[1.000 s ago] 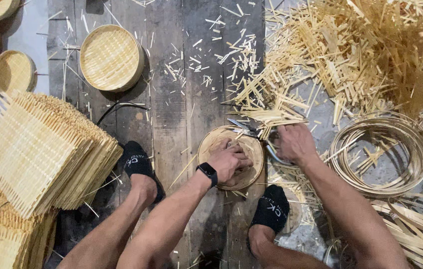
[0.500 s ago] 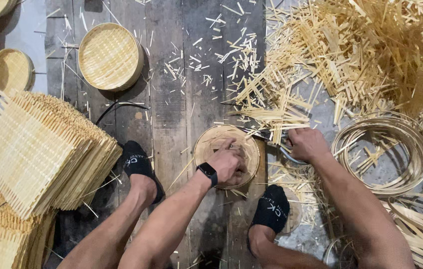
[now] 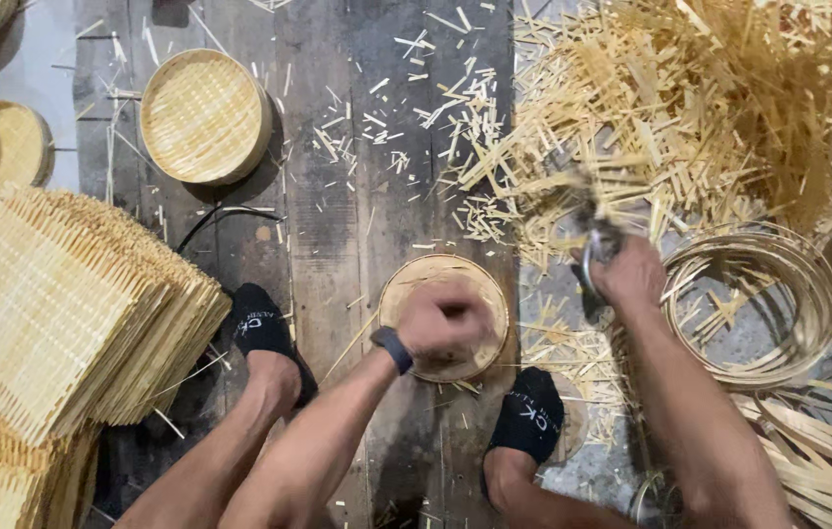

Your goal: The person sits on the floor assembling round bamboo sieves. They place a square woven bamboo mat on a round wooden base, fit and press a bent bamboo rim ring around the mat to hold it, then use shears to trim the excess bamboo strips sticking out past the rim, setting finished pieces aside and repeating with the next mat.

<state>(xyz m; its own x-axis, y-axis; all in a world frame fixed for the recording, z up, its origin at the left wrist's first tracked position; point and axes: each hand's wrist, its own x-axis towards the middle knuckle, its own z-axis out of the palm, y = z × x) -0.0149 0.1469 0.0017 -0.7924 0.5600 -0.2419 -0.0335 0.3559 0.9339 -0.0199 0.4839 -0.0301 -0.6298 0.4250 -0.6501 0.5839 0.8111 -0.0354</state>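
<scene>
Our left hand (image 3: 440,323) lies knuckles up, fingers curled down and pressing flat, its forearm running back toward the lower left, a dark band round the wrist. Our right hand (image 3: 626,274) is raised beside it on the right, fist closed, blurred, the forearm slanting down to the lower right corner. Both legs are bent up under the arms, each foot in a black sock, left foot (image 3: 264,333) and right foot (image 3: 530,416) set apart.
</scene>
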